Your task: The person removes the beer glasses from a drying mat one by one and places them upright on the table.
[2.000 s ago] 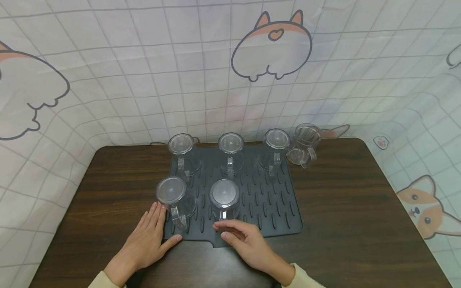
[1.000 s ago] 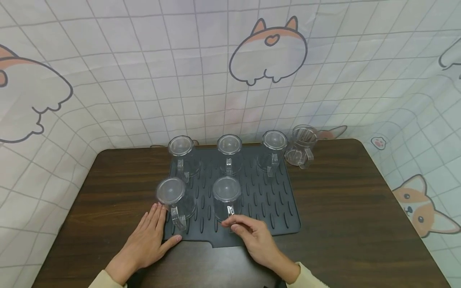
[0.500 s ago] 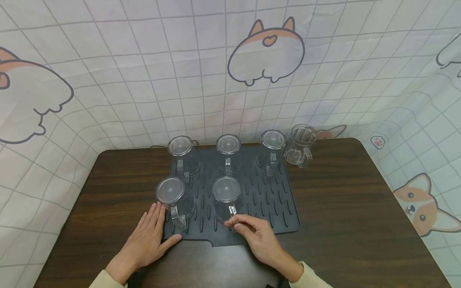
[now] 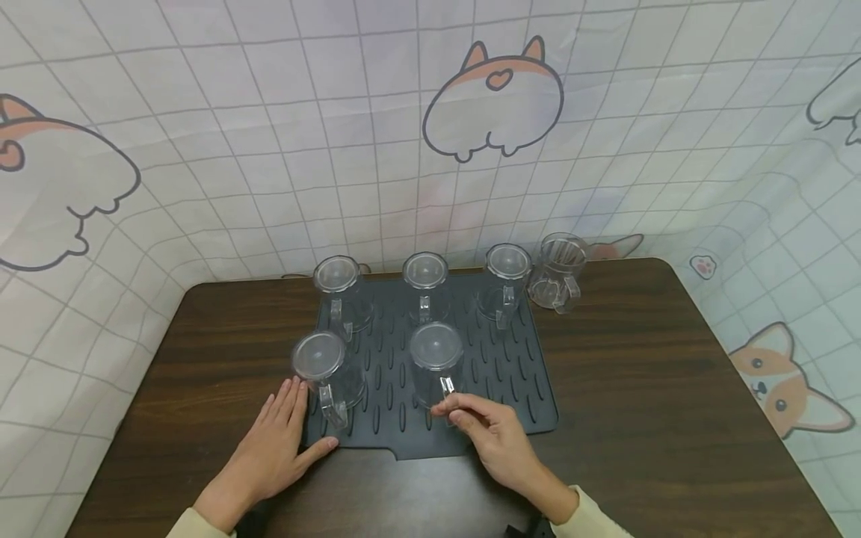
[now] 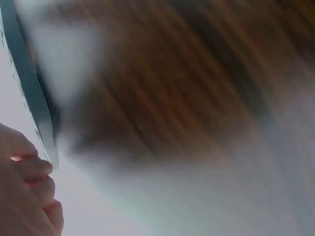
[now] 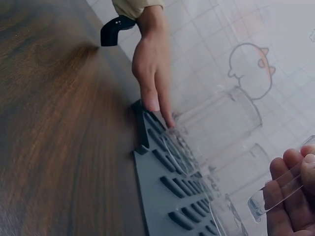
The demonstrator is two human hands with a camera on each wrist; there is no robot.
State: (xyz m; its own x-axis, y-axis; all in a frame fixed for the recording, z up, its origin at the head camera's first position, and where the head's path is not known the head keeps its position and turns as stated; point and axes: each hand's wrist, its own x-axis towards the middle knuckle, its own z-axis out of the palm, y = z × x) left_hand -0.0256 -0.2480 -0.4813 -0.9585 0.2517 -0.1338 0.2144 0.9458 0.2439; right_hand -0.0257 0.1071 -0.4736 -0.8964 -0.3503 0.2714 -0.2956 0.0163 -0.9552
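Positioning an inverted mug (image 4: 436, 347) over the front of the dark mat (image 4: 430, 446) seems the step in hand; the right hand (image 4: 498, 441) pinches its handle (image 4: 447, 384). Next likely calls for steady alignment, then release. The left hand (image 4: 269, 444) lies flat, fingers straight, grasping nothing, along the mat's left edge.

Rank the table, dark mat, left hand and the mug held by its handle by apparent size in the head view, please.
1. Table, running out of frame
2. Dark mat
3. Left hand
4. Mug held by its handle
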